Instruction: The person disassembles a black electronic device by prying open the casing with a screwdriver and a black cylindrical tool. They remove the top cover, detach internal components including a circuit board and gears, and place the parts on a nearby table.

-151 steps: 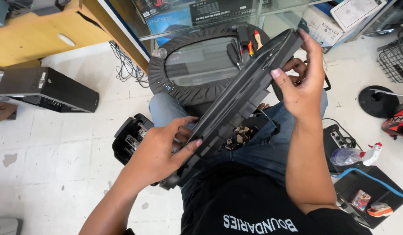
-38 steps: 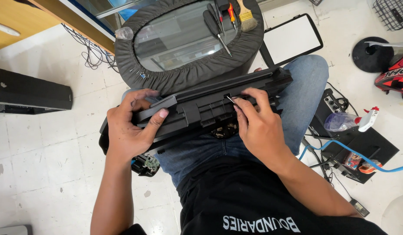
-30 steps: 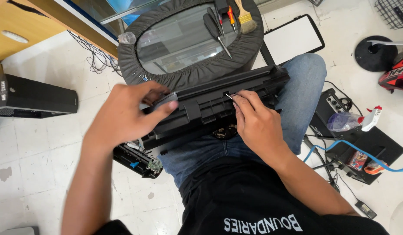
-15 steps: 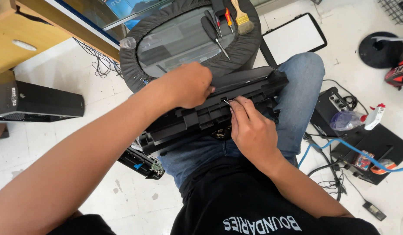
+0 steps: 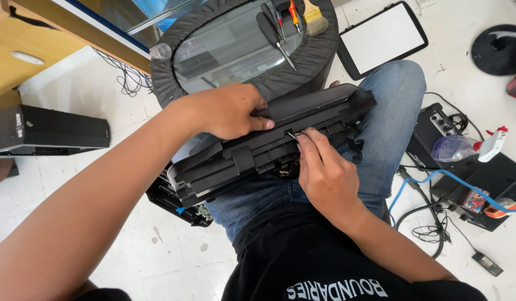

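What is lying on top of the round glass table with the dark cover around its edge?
On the round glass table lie a black-handled screwdriver, a red-handled screwdriver and a wooden-handled brush. The table's near edge is hidden behind the left hand and the black plastic device.

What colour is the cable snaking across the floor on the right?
Bright blue cable, seen clearly in the head view.

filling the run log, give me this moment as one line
left hand: gripping top edge of black plastic housing | right hand: fingertips at small metal clip | housing: across lap
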